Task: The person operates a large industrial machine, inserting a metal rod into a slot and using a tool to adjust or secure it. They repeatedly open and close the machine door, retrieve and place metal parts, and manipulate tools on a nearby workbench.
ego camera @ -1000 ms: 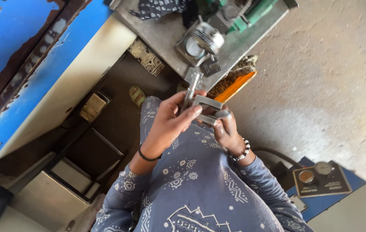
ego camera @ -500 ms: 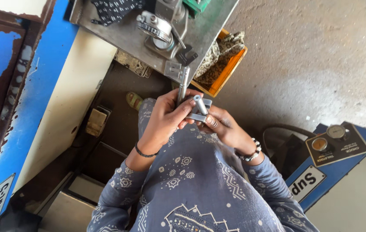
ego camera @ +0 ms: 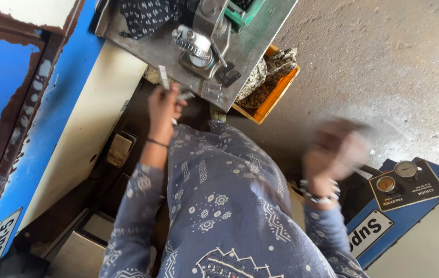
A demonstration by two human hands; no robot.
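Left hand grips a metal part at the bench edge — right hand a blur out to the side.

The left hand (ego camera: 164, 105) is closed around a slim silvery metal part (ego camera: 164, 77), whose end sticks up past the knuckles, just below the grey metal bench plate (ego camera: 142, 49) and near the knurled round fitting (ego camera: 193, 45). The right hand (ego camera: 335, 149) hangs well apart over the concrete floor (ego camera: 384, 62) — too smeared to tell its grip. An orange crate (ego camera: 276, 92) sits under the bench.

Bare, dull grey metal on the flat steel machine table (ego camera: 142, 49); knurled bright metal on the round dial (ego camera: 191, 44); rough matt concrete floor (ego camera: 384, 62); soft printed blue cloth sleeve (ego camera: 132, 221).
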